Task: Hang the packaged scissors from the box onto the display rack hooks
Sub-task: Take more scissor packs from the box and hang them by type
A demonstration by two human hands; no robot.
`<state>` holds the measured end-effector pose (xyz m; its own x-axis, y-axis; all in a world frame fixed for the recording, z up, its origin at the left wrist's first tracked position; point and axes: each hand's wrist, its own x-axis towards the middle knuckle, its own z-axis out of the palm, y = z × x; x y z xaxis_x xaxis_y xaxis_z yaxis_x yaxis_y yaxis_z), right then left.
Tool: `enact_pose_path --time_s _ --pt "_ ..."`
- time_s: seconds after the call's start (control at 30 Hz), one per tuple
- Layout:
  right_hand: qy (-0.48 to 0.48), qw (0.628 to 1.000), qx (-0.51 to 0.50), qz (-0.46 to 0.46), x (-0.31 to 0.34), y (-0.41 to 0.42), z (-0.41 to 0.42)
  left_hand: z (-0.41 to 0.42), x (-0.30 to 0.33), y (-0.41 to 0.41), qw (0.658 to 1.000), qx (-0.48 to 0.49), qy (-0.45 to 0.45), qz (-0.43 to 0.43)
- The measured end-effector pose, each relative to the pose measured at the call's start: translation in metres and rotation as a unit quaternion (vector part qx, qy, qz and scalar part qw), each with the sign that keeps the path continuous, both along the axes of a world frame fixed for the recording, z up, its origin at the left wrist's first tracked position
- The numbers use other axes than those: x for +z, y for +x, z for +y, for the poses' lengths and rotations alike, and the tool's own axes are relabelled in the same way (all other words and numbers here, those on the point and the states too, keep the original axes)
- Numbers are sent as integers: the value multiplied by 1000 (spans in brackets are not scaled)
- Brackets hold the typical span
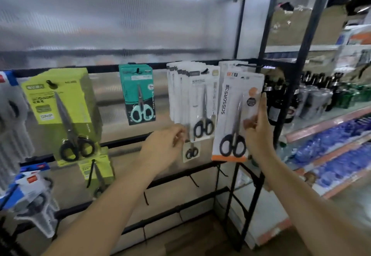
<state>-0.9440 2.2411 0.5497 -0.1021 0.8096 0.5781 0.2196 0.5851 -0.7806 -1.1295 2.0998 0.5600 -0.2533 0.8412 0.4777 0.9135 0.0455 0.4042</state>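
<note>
My right hand (258, 127) pinches the right edge of a white and orange scissors pack (230, 119) with black handles, held up against the rightmost hook (249, 66) of the black rack. The pack's top overlaps other white packs on that hook. My left hand (166, 143) has its fingers curled at the bottom of a stack of white scissors packs (192, 99) on the neighbouring hook, beside a small pack (191, 151) hanging lower. The box is out of view.
Teal scissors packs (138, 93) and lime green packs (60, 103) hang further left, with blue and white packs (30, 187) at the lower left. Bare black hooks (193, 180) jut from lower rails. Shelves of bottles (321, 95) and blue goods (337, 155) stand to the right.
</note>
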Motion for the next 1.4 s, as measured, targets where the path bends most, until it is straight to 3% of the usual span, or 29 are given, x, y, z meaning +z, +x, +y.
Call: enact_pose_path --time_s 0.2,0.47,0.77,1.17,1.4 --pt "-8 999 -30 -42 35 50 91 59 17 41 997 -14 22 75" --pt "6 993 18 -119 63 72 176 125 23 81 996 25 -2 87" --pt "-36 985 41 -162 34 89 197 142 12 93 993 82 -39 74" --pt "-14 988 85 -126 45 79 189 122 13 94 991 115 -20 68" --pt "-14 978 93 -187 40 79 185 103 13 84 988 141 0 68"
